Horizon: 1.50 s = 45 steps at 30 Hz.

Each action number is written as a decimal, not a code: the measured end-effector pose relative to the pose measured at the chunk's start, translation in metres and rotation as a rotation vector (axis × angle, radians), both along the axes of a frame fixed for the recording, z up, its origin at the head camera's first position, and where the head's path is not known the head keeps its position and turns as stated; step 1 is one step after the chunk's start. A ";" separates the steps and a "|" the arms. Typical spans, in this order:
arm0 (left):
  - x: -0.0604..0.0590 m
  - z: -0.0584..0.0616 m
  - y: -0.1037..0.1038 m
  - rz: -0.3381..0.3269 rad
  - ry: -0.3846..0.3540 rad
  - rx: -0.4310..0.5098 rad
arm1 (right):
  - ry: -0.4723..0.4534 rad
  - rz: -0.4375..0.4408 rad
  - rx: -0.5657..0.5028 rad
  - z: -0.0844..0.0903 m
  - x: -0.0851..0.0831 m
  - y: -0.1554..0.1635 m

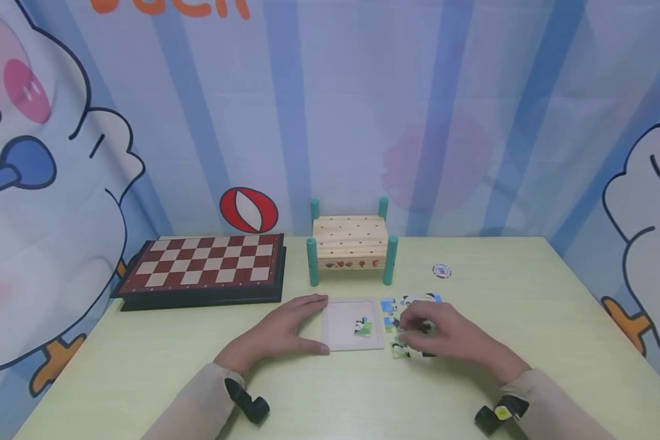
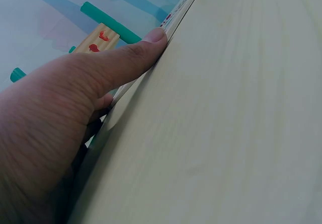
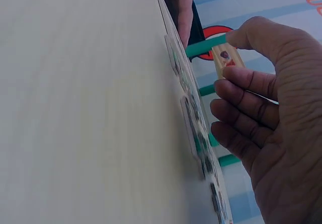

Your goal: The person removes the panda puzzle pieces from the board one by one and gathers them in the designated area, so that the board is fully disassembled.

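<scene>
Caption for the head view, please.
Left hand steadies a puzzle tray while the right hand hovers over loose puzzle pieces beside it.

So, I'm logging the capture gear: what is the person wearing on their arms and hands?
Both hands, the left hand and the right hand, are bare. Long beige sleeves cover both forearms. A small black device sits at each wrist; the right one carries a yellow mark.

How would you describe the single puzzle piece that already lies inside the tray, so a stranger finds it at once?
Start at the wooden peg bench at the back of the table. Directly in front of it lies a flat white puzzle tray, steadied by the left hand. The puzzle piece is the only one inside the tray, green and white; the loose pieces lie outside, to its right.
</scene>
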<state>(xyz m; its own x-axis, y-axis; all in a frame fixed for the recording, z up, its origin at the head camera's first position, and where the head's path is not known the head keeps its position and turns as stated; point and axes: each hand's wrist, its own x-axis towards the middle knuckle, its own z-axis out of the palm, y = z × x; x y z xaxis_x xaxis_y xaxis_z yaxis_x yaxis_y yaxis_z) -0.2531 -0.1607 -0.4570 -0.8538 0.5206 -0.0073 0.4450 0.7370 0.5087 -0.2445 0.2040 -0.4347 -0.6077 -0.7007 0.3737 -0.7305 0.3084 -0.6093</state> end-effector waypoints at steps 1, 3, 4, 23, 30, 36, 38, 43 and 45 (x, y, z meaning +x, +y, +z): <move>0.000 0.000 0.000 0.001 0.000 0.000 | 0.000 -0.004 0.007 0.000 -0.002 -0.003; 0.000 0.000 0.000 0.001 0.000 0.003 | -0.007 -0.016 0.027 0.000 -0.004 -0.009; 0.000 0.001 0.000 0.001 -0.001 0.005 | -0.017 -0.020 0.035 0.001 -0.006 -0.013; -0.001 -0.001 0.000 0.000 -0.003 -0.006 | 0.011 -0.152 0.266 0.001 -0.020 -0.048; -0.001 -0.001 0.000 0.001 -0.002 -0.002 | 0.044 -0.203 0.329 0.002 -0.018 -0.050; -0.001 0.000 0.000 0.002 -0.001 0.001 | 0.039 -0.226 0.369 0.001 -0.017 -0.051; 0.000 -0.001 0.000 0.000 0.002 0.000 | 0.038 -0.222 0.369 0.001 -0.016 -0.051; 0.000 0.000 0.000 -0.003 0.006 0.005 | 0.043 -0.198 0.342 0.000 -0.015 -0.052; 0.000 0.000 0.000 -0.003 0.007 0.004 | 0.040 -0.188 0.334 0.000 -0.014 -0.052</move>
